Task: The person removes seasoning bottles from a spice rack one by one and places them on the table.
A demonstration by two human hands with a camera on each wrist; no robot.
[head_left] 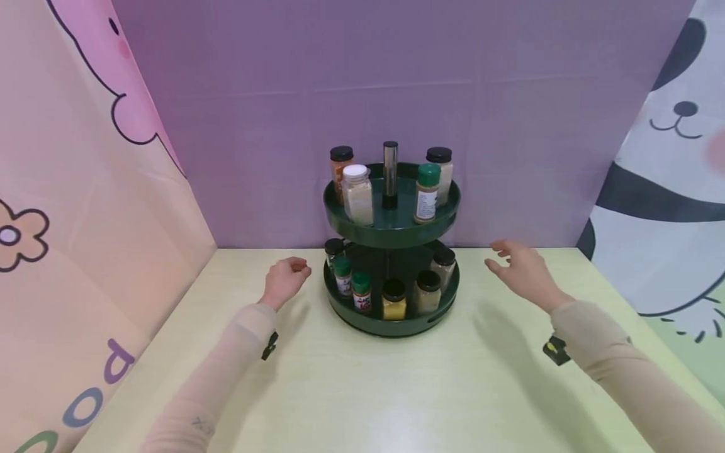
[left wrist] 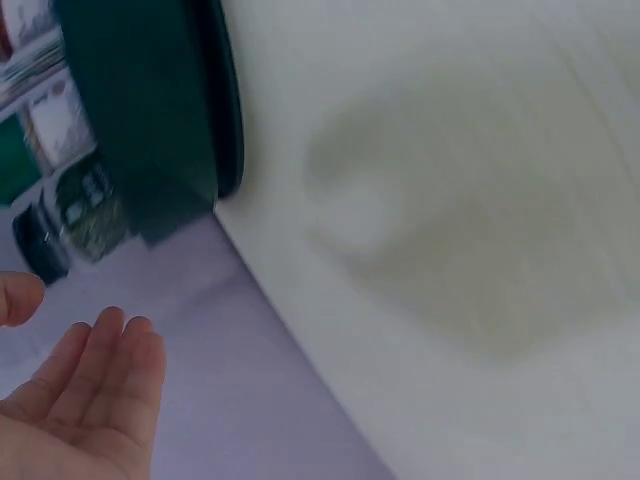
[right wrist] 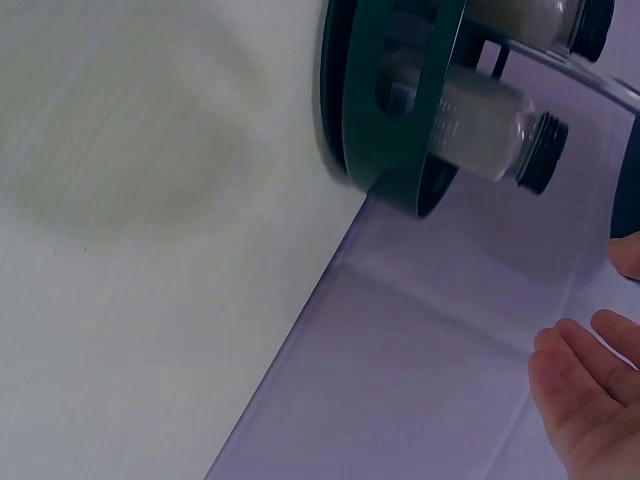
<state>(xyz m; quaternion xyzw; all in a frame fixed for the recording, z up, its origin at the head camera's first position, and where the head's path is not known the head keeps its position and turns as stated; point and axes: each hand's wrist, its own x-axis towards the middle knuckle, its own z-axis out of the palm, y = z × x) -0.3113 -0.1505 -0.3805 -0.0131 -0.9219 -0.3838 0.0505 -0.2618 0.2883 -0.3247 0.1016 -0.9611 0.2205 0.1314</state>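
A dark green two-tier turntable rack (head_left: 391, 236) with a metal centre post (head_left: 390, 170) stands in mid-table, loaded with spice jars. On its upper tier are a white-lidded jar (head_left: 358, 196), a green-lidded jar (head_left: 427, 194) and two black-lidded ones. Several more jars, among them a yellow-filled jar (head_left: 394, 300), fill the lower tier. To the rack's left, my left hand (head_left: 285, 281) hovers above the table, fingers loosely bent and holding nothing. My right hand (head_left: 523, 272) is raised at the right side, fingers spread and apart from the rack; its wrist view shows a black-lidded jar (right wrist: 490, 125) nearby.
The pale table (head_left: 385, 384) reaches back to a purple cloth backdrop (head_left: 272, 138). A pink printed panel (head_left: 85, 220) borders it on the left, and a panda-printed panel (head_left: 657, 233) on the right. Both sleeved forearms extend over the table from the front.
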